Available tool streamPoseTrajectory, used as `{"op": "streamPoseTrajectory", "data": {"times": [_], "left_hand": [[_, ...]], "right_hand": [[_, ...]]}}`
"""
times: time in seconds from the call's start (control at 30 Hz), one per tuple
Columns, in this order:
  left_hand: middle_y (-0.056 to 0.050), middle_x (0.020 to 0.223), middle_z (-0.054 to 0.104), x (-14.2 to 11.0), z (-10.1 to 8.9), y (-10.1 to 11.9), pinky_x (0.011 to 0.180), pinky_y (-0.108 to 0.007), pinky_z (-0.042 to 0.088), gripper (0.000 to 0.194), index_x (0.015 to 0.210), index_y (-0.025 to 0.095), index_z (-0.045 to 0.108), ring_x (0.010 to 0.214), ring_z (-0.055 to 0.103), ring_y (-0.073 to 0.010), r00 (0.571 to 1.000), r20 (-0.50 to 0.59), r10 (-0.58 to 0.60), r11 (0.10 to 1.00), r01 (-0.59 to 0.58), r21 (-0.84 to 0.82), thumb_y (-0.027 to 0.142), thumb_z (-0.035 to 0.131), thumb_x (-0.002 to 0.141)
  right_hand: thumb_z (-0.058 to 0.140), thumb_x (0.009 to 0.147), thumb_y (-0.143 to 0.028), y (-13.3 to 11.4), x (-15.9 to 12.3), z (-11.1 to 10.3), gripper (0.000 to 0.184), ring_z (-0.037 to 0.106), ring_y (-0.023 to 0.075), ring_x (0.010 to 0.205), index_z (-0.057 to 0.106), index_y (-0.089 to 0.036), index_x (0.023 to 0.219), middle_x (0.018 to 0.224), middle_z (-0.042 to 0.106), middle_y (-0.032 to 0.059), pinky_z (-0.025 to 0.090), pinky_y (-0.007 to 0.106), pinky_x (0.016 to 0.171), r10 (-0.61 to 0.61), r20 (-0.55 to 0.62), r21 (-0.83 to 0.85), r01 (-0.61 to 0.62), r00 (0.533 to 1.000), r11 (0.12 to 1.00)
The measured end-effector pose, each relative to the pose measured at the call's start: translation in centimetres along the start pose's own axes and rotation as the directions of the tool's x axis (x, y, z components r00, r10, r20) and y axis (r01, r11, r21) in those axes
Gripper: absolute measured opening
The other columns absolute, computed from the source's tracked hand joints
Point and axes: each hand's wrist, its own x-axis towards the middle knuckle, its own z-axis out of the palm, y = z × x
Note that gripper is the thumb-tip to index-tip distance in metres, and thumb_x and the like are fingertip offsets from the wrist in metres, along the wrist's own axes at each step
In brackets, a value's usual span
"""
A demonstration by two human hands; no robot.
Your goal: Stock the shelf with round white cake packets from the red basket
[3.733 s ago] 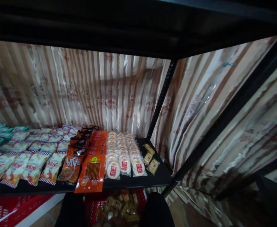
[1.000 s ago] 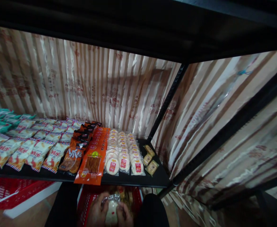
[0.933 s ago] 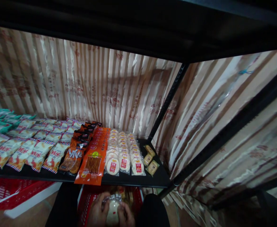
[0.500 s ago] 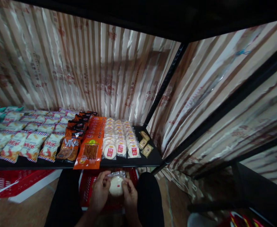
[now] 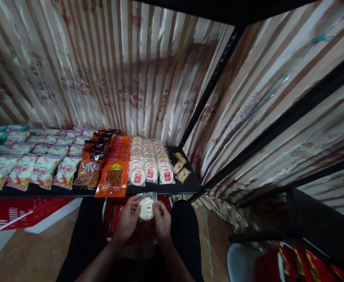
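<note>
A round white cake in a clear wrapper (image 5: 146,207) sits between both my hands. My left hand (image 5: 127,219) grips its left side and my right hand (image 5: 162,218) pinches its right side. They hover over a red basket (image 5: 110,216) between my knees, just below the front edge of the black shelf (image 5: 177,189). On that shelf lie rows of the same wrapped white cakes (image 5: 148,164) with red labels.
The shelf also carries orange stick-snack packs (image 5: 115,172), dark packs (image 5: 91,168), striped white packs (image 5: 36,166) and small tan biscuits (image 5: 180,169). Another red basket (image 5: 16,211) stands at the lower left. Striped fabric lines the back and right. A black post (image 5: 209,86) rises at the shelf corner.
My hands came into view over the basket holding the wrapped cake and have lifted it toward the shelf's front edge. The view has tilted downward, showing more of my arms and the floor.
</note>
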Motion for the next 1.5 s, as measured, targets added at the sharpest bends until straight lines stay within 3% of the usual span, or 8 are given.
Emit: {"op": "streamPoseTrajectory", "data": {"times": [0.17, 0.43, 0.77, 1.07, 1.5], "left_hand": [[-0.007, 0.082, 0.067, 0.0, 0.1, 0.6, 0.067, -0.027, 0.048, 0.033, 0.094, 0.014, 0.058, 0.070, 0.062, -0.0163, 0.999, 0.032, -0.018, 0.999, 0.019, -0.031, 0.036, 0.055, 0.068], [-0.006, 0.077, 0.067, 0.8, 0.4, 0.4, 0.067, -0.027, 0.048, 0.029, 0.087, 0.012, 0.060, 0.069, 0.061, -0.0159, 0.998, 0.053, -0.020, 0.997, 0.024, -0.075, 0.034, 0.056, 0.068], [-0.007, 0.087, 0.066, 0.9, 0.6, 1.8, 0.074, -0.028, 0.048, 0.034, 0.089, 0.013, 0.060, 0.082, 0.062, -0.0173, 0.986, 0.104, -0.128, 0.918, 0.158, -0.363, 0.034, 0.064, 0.063], [-0.007, 0.090, 0.063, 0.9, -0.2, 2.8, 0.079, -0.033, 0.048, 0.026, 0.082, 0.013, 0.060, 0.081, 0.061, -0.0161, 0.969, 0.154, -0.192, 0.765, 0.246, -0.595, 0.032, 0.065, 0.065], [-0.010, 0.087, 0.065, 0.8, 0.0, 3.2, 0.080, -0.037, 0.048, 0.031, 0.081, 0.012, 0.058, 0.085, 0.063, -0.0213, 0.943, 0.218, -0.251, 0.743, 0.332, -0.582, 0.035, 0.067, 0.062]], "right_hand": [[0.061, 0.066, -0.046, -0.1, 0.6, -0.1, 0.035, 0.061, 0.0157, 0.062, 0.062, -0.015, 0.082, 0.069, 0.066, 0.0021, 0.049, 0.024, 0.057, -0.006, -0.038, -0.024, 0.005, 0.999, 1.000], [0.059, 0.071, -0.042, -1.5, 0.4, -0.2, 0.031, 0.059, 0.0140, 0.064, 0.061, -0.015, 0.087, 0.071, 0.064, 0.0016, 0.048, 0.022, 0.057, -0.067, -0.007, -0.081, 0.067, 0.998, 0.994], [0.055, 0.076, -0.037, -3.0, -0.4, -0.5, 0.027, 0.049, 0.0070, 0.050, 0.063, -0.015, 0.089, 0.070, 0.061, 0.0009, 0.039, 0.017, 0.045, -0.265, 0.057, -0.250, 0.271, 0.963, 0.930], [0.052, 0.079, -0.034, -3.7, -0.3, -1.3, 0.023, 0.057, 0.0128, 0.072, 0.063, -0.018, 0.091, 0.090, 0.062, 0.0050, 0.045, 0.021, 0.061, -0.405, 0.127, -0.378, 0.422, 0.905, 0.824], [0.050, 0.082, -0.030, -4.8, 0.0, -1.9, 0.018, 0.057, 0.0159, 0.083, 0.060, -0.018, 0.090, 0.089, 0.061, 0.0055, 0.046, 0.027, 0.073, -0.527, 0.152, -0.483, 0.528, 0.836, 0.699]]}}
